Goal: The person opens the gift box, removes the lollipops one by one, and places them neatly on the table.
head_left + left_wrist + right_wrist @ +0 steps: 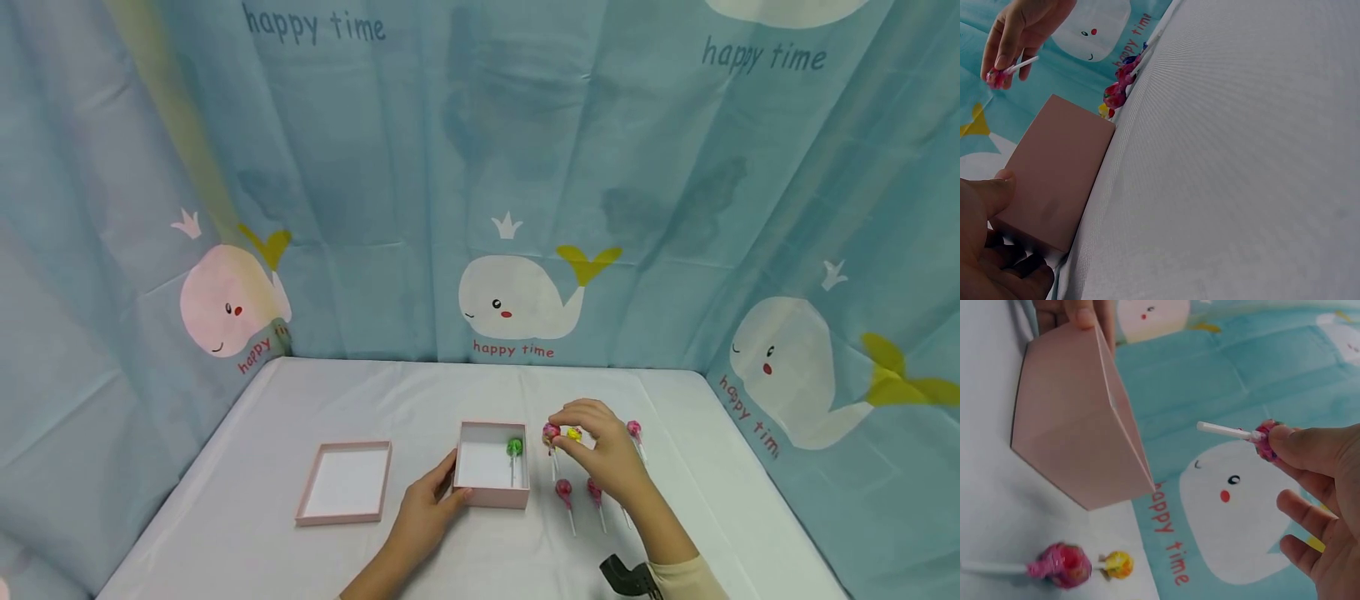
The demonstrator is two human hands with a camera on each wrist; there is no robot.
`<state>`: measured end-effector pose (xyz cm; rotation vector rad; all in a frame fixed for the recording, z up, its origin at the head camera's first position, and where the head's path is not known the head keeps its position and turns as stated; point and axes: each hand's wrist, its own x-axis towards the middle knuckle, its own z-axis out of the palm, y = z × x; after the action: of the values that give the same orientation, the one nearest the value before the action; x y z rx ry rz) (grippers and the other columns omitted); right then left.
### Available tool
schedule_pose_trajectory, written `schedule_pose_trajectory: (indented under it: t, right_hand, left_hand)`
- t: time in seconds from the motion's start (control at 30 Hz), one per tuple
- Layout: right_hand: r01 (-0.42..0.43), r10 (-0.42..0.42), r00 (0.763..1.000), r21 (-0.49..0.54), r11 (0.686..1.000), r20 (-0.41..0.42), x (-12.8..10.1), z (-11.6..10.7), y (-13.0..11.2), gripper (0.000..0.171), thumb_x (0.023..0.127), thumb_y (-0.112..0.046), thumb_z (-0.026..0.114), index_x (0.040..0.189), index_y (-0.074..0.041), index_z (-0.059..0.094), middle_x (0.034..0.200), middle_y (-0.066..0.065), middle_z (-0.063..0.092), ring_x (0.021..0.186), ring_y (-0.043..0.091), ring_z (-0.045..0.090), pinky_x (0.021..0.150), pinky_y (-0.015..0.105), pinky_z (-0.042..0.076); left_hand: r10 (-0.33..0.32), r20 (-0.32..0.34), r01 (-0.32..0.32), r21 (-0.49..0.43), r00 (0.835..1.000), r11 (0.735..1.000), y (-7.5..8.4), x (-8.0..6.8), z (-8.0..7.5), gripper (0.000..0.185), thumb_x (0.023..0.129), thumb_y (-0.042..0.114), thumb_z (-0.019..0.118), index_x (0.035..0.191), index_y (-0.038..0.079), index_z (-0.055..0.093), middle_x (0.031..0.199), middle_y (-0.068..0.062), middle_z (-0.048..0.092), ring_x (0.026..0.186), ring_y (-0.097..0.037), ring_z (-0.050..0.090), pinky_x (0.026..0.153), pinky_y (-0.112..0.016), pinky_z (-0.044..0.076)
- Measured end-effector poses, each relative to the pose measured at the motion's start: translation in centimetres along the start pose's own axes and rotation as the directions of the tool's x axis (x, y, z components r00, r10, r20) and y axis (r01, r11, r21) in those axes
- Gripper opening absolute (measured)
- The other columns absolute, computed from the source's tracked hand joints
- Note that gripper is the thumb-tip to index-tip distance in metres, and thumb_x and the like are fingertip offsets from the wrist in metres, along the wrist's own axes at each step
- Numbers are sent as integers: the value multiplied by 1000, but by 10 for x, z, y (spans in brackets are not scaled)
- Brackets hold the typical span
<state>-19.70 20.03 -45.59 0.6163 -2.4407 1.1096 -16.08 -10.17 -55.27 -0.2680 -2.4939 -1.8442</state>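
My left hand (423,510) grips a pink open-topped box (491,498) at its near left corner, thumb on the front wall and fingers along the side. Inside the box, a green lollipop (514,448) lies at the right, stick toward me. Just right of the box, my right hand (606,448) is raised over the table. Between thumb and fingertip it pinches a pink lollipop (1264,439) by the candy head. That lollipop's white stick points toward the box in the right wrist view.
A pink-rimmed box lid (348,482) lies left of the box. Several lollipops are spread at the right, among them a pink one (563,490), another pink one (634,428) and a yellow one (574,434). A whale-print curtain (517,167) hangs behind the white table (247,517).
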Motion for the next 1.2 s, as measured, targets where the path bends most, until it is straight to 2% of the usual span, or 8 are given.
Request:
schedule_pose_trajectory:
  t: [0.13,0.27,0.33,0.57,0.83,1.07,1.2]
  right_hand:
    - [8,-8,1000,8,1000,-17,-6,-8,7,30,83,-16,87,110,-26,79,117,-11,71,120,14,58,97,28,58]
    - [43,-43,998,3,999,-42,-13,-16,13,31,82,-14,87,111,-24,79,115,-9,72,119,13,58,101,10,46]
    - [50,-50,997,6,999,-60,-18,-20,16,32,82,-12,87,111,-23,79,114,-8,72,118,13,58,100,6,43]
    - [27,-24,995,30,999,-95,-33,-32,31,33,82,-7,86,110,-22,79,115,0,73,116,15,59,102,3,40]
    - [-94,93,993,-12,995,-75,-44,-47,48,33,83,-12,86,110,-28,78,115,-8,71,116,1,55,99,0,37]
    - [-112,111,992,-16,994,-62,-50,-55,58,30,85,-16,85,113,-27,78,119,-2,71,116,-1,55,99,2,37]
    - [-135,133,989,-31,990,-55,-54,-59,63,29,87,-19,84,113,-28,78,119,-4,71,116,-2,54,99,3,37]
  left_hand:
    - [6,0,-6,4,1000,1000,1,0,0,78,91,31,78,155,5,42,159,-11,42,147,-29,40,117,-36,39]
    - [4,1,-4,12,1000,1000,1,-2,0,79,92,33,77,156,4,41,160,-13,41,148,-30,39,117,-37,38]
    - [-2,3,2,15,1000,1000,1,-2,0,79,92,33,77,156,5,40,160,-13,40,148,-30,38,117,-37,38]
    - [2,1,-2,24,1000,1000,0,-1,0,78,91,32,78,156,7,41,160,-13,41,148,-30,39,117,-36,39]
    - [7,6,-8,12,1000,1000,0,0,0,79,91,32,78,156,6,40,160,-12,40,148,-30,39,117,-36,38]
    - [3,10,-3,1,1000,1000,0,0,0,79,91,33,78,156,7,41,160,-11,41,147,-30,39,116,-34,39]
    - [-2,13,2,1,1000,1000,0,-1,0,78,92,31,78,156,7,41,160,-11,41,148,-29,39,116,-34,40]
